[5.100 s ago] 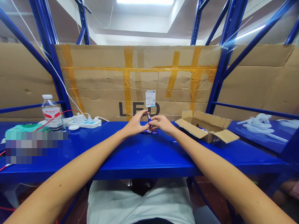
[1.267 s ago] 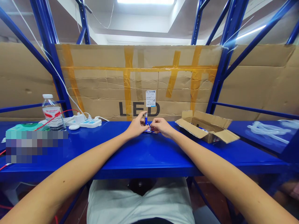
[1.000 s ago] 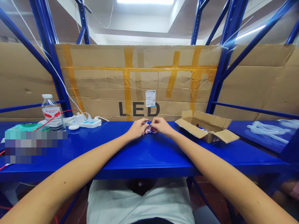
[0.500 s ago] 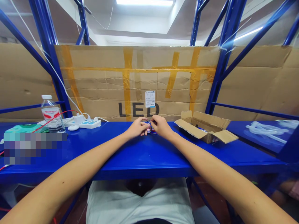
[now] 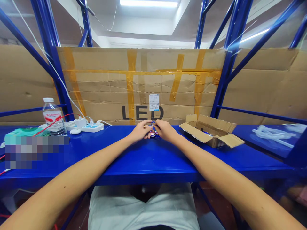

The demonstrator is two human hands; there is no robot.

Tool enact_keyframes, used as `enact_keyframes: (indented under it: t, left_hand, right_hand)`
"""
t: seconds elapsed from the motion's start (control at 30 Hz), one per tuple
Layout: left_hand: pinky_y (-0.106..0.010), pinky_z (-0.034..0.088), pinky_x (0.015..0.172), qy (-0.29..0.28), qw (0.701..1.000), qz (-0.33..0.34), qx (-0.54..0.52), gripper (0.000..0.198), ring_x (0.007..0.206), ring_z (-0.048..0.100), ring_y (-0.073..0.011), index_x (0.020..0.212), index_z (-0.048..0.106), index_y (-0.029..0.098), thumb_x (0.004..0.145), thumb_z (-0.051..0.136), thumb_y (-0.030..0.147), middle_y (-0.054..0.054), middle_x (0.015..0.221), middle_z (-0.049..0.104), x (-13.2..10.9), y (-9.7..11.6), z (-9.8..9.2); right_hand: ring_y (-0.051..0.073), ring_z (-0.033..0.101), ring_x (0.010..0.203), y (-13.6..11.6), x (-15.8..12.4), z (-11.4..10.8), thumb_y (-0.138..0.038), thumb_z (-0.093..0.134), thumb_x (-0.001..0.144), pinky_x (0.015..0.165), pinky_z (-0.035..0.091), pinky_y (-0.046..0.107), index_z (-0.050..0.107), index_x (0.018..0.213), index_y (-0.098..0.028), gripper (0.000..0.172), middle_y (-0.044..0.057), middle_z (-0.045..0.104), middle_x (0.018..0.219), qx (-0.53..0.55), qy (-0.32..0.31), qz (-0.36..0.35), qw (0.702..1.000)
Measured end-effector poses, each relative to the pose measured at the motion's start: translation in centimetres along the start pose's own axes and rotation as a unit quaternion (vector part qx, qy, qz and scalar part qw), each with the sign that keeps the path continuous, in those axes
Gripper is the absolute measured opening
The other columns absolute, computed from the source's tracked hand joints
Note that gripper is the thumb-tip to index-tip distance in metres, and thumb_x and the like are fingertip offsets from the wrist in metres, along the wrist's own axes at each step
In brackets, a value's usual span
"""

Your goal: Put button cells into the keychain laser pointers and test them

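My left hand (image 5: 141, 130) and my right hand (image 5: 165, 129) meet over the middle of the blue tabletop. Between their closed fingertips a thin blue loop (image 5: 153, 123) shows; whether it is a band, a tie or a wire I cannot tell. Just beneath the fingers is a small bundle of slim, shiny purple and silver sticks (image 5: 155, 135). My fingers cover much of this bundle, and its kind is too small to make out. The left fingers are bent beside the bundle's left end, while the right thumb and fingers pinch at the loop.
An open cardboard box (image 5: 211, 131) with dark items inside stands at the right. To the left are a water bottle (image 5: 54, 118), a white power strip (image 5: 92, 127) and a teal packet (image 5: 24, 131). Clear tubing (image 5: 273, 134) lies far right. A large carton (image 5: 107, 86) walls the back.
The right fingers have shifted slightly, and the blue loop between the fingertips shows more clearly. Both forearms stay almost in place.
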State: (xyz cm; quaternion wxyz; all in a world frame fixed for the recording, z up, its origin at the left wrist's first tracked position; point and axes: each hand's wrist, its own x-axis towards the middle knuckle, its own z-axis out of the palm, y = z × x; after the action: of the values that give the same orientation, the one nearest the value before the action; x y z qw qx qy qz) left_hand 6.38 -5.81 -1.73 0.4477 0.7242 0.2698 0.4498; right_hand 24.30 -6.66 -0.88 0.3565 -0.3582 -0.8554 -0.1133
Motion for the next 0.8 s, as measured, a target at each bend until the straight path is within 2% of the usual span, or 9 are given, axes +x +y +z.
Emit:
enact_keyframes:
  t: [0.17, 0.23, 0.33, 0.4, 0.5, 0.57, 0.63, 0.7, 0.8]
  left_hand:
    - [-0.019, 0.035, 0.038, 0.004, 1.000, 0.002, 0.019, 0.036, 0.041, 0.051, -0.0060, 0.120, 0.056, 0.009, 0.089, 0.060, 0.026, -0.003, 0.075, 0.064, -0.1, 0.3, -0.1]
    - [-0.018, 0.034, 0.038, 0.000, 1.000, 0.007, 0.023, 0.034, 0.042, 0.050, -0.0056, 0.117, 0.059, 0.008, 0.089, 0.059, 0.026, -0.003, 0.075, 0.063, -0.1, 0.5, -0.2]
    - [-0.019, 0.034, 0.038, -0.003, 1.000, 0.012, 0.021, 0.036, 0.043, 0.050, -0.0057, 0.118, 0.060, 0.008, 0.088, 0.059, 0.028, -0.005, 0.081, 0.063, -0.1, 0.6, -0.2]
    - [-0.019, 0.035, 0.037, -0.001, 1.000, 0.017, 0.019, 0.037, 0.045, 0.051, -0.0061, 0.118, 0.060, 0.009, 0.087, 0.060, 0.029, -0.006, 0.087, 0.064, -0.1, 0.5, -0.2]
    - [-0.019, 0.036, 0.038, 0.005, 0.999, 0.023, 0.028, 0.037, 0.046, 0.051, -0.0065, 0.115, 0.061, 0.009, 0.086, 0.060, 0.032, -0.007, 0.089, 0.066, -0.1, 0.5, -0.2]
    - [-0.019, 0.037, 0.039, 0.007, 0.999, 0.020, 0.040, 0.034, 0.046, 0.050, -0.0065, 0.111, 0.062, 0.009, 0.087, 0.060, 0.033, -0.006, 0.084, 0.067, -0.1, 0.5, -0.2]
    - [-0.019, 0.037, 0.040, 0.007, 0.999, 0.012, 0.051, 0.031, 0.045, 0.049, -0.0064, 0.107, 0.062, 0.009, 0.087, 0.060, 0.032, -0.006, 0.079, 0.068, -0.1, 0.6, -0.1]
    - [-0.019, 0.037, 0.040, 0.012, 0.998, 0.002, 0.059, 0.027, 0.044, 0.048, -0.0061, 0.105, 0.062, 0.009, 0.087, 0.059, 0.029, -0.006, 0.080, 0.068, -0.1, 0.7, 0.0]
    - [-0.020, 0.038, 0.041, 0.022, 0.997, -0.005, 0.077, 0.024, 0.043, 0.047, -0.0058, 0.104, 0.062, 0.009, 0.087, 0.057, 0.025, -0.006, 0.081, 0.069, -0.1, 0.8, 0.1]
  right_hand:
    - [0.018, 0.056, 0.071, -0.2, 0.0, -0.2, -0.019, 0.041, 0.095, 0.064, 0.035, 0.027, 0.047, 0.084, -0.019, 0.012, 0.009, 0.064, 0.081, -0.015, -0.008, 0.018, 1.000]
    - [0.017, 0.054, 0.068, -0.3, 0.1, -0.1, -0.021, 0.042, 0.094, 0.062, 0.035, 0.027, 0.045, 0.082, -0.020, 0.013, 0.006, 0.063, 0.076, 0.025, 0.007, 0.031, 0.999]
    - [0.015, 0.052, 0.064, -0.1, 0.2, 0.2, -0.024, 0.046, 0.090, 0.062, 0.037, 0.027, 0.043, 0.075, -0.022, 0.016, 0.001, 0.059, 0.069, 0.146, 0.044, 0.078, 0.985]
    - [0.014, 0.051, 0.059, 0.0, 0.3, 0.4, -0.027, 0.050, 0.087, 0.059, 0.039, 0.026, 0.044, 0.074, -0.021, 0.015, -0.001, 0.057, 0.064, 0.261, 0.039, 0.133, 0.955]
    - [0.012, 0.049, 0.053, 0.4, 0.3, 0.7, -0.031, 0.059, 0.081, 0.055, 0.040, 0.025, 0.048, 0.075, -0.020, 0.016, -0.003, 0.056, 0.061, 0.439, -0.008, 0.203, 0.875]
    - [0.010, 0.047, 0.052, 0.5, 0.2, 0.9, -0.033, 0.066, 0.075, 0.053, 0.039, 0.025, 0.050, 0.073, -0.019, 0.021, -0.003, 0.054, 0.059, 0.514, -0.027, 0.240, 0.823]
    - [0.009, 0.045, 0.050, 0.7, 0.2, 1.1, -0.032, 0.070, 0.071, 0.052, 0.037, 0.024, 0.050, 0.069, -0.018, 0.025, -0.004, 0.051, 0.056, 0.554, -0.030, 0.267, 0.788]
    - [0.008, 0.044, 0.049, 0.7, 0.2, 1.2, -0.029, 0.071, 0.069, 0.050, 0.035, 0.023, 0.049, 0.067, -0.018, 0.025, -0.005, 0.049, 0.055, 0.566, -0.022, 0.276, 0.776]
    - [0.008, 0.042, 0.047, 0.6, 0.3, 1.1, -0.027, 0.067, 0.073, 0.048, 0.035, 0.023, 0.048, 0.068, -0.019, 0.022, -0.004, 0.052, 0.057, 0.552, -0.011, 0.270, 0.789]
